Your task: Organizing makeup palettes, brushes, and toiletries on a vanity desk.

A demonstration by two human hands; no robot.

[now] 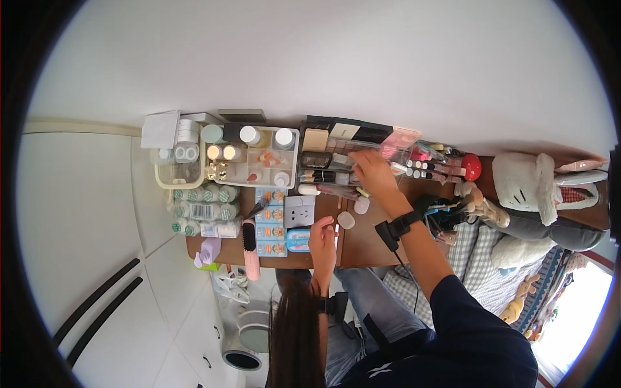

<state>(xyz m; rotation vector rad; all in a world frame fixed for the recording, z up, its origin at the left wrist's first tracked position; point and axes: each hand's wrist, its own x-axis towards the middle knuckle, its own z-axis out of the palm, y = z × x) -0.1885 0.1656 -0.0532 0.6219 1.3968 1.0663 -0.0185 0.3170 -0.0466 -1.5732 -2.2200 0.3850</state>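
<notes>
My right hand reaches over a clear cosmetics organizer at the back of the wooden desk. Its fingertips are beside a small clear-lidded case; whether they grip anything is hidden. Near the desk's front edge, my left hand is raised with its fingers bent. A slim white item shows by its fingertips, and I cannot tell if it is held. Next to that hand lies a blue case. Two small pale pink lids or containers, one round and one squarish, sit between my hands.
To the left stand a divided white tray of bottles, wrapped bottles, blue printed boxes, a pink hairbrush and a white power socket panel. Lip tubes, makeup brushes and a white plush toy are to the right.
</notes>
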